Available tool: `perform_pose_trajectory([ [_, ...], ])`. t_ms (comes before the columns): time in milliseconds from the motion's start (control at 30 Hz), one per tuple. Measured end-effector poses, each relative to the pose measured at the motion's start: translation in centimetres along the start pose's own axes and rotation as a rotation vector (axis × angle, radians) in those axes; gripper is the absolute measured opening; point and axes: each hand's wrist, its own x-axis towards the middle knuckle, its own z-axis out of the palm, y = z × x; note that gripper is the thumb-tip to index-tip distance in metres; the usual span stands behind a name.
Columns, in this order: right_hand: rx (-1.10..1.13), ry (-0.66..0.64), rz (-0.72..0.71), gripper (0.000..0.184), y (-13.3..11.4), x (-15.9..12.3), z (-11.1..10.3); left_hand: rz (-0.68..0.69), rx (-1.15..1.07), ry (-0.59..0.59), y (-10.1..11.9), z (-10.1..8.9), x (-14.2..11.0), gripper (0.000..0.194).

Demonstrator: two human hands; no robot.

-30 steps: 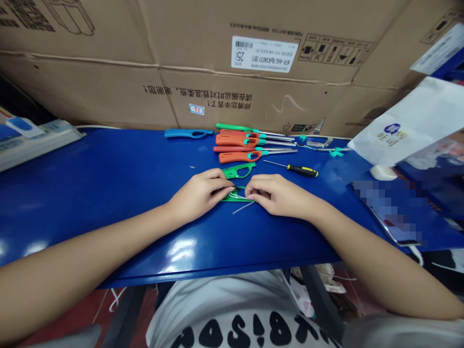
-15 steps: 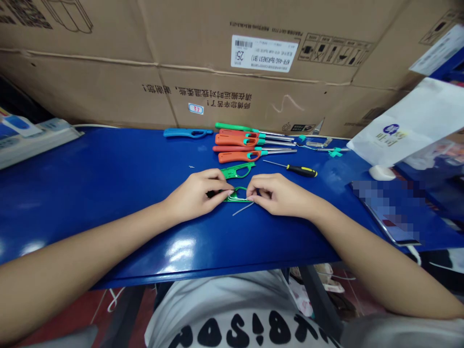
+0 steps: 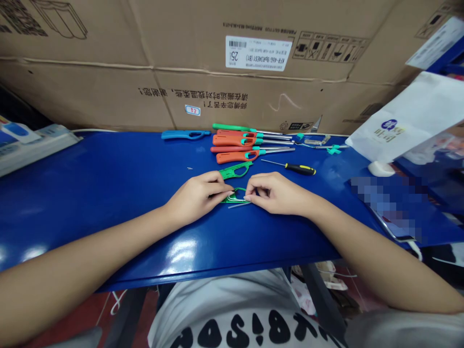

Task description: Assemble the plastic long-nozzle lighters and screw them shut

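A: How is your left hand set?

B: You have its thumb and forefinger pinched together at the near green handle half, which lies just to the right of that hand's fingertips. The fingertips cover part of it, so what exactly sits under them is too small to tell.

A: And your right hand?

B: You have its thumb and forefinger pressed together on the white wire, at the other end of that same half. The wire curves inside the shell between your two hands. A thin grey strand lies just on your side of the shell, its right end near your right fingertips.

A: What lies beyond them?

B: Just past your left fingers, you have the far green handle half, with its open loop to the right. Farther off are the orange lighters, the green lighter and, to their left, the blue handle. Past your right hand lies the black-and-yellow screwdriver, its shaft pointing left.

A: What carries it all?

B: The blue desk, with the cardboard box standing behind, beyond both of your hands.
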Motion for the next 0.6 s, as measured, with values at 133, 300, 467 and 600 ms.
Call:
perform_pose_trajectory([
  [133, 0.003, -0.002, 0.036, 0.007, -0.1, 0.1, 0.1, 0.009, 0.045, -0.008, 0.1, -0.1, 0.0, 0.020],
  [300, -0.001, -0.001, 0.103, 0.008, -0.4, 0.1, -0.1, -0.005, 0.105, -0.066, 0.7, -0.4, 0.0, 0.023],
  [467, 0.012, 0.001, 0.128, 0.007, -0.4, 0.2, 0.0, -0.040, 0.134, -0.102, 1.3, -0.9, 0.0, 0.025],
  [600, 0.040, 0.008, 0.171, 0.006, -0.4, 0.2, 0.0, -0.041, 0.139, -0.146, 1.5, -1.2, -0.1, 0.027],
])
